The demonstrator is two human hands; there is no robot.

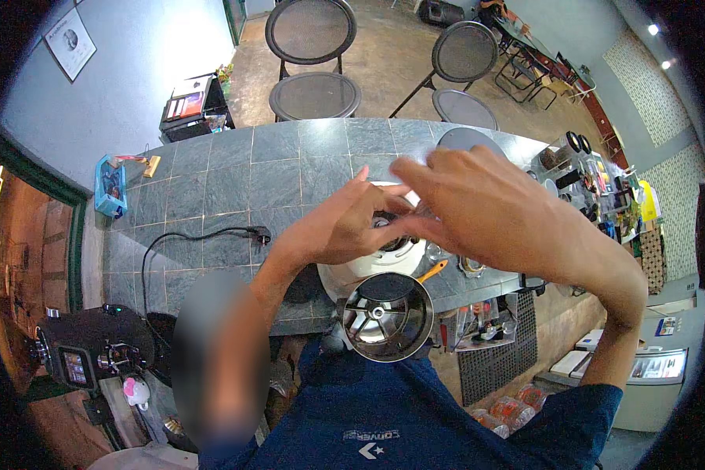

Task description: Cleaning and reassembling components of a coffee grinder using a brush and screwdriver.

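Both hands meet over a white appliance (352, 264) at the near edge of the tiled counter. My left hand (358, 220) has its thumb and fingers spread around the round dark opening in the appliance's top. Blurred by motion, my right hand (440, 194) is bent over from the right with its fingertips close to the left ones; whether a small thing sits between them cannot be told. Nearer to me is a round metal container (388, 317) with a spoked inner part. An orange-handled brush or tool (432, 271) lies just right of the appliance.
A power cord with a plug (258, 235) lies on the counter (223, 194). At the far left stands a blue box (111, 188), beside a wooden-headed brush (151, 167). Jars and small items (564, 155) crowd the right end. A black machine with a screen (76, 364) is at lower left.
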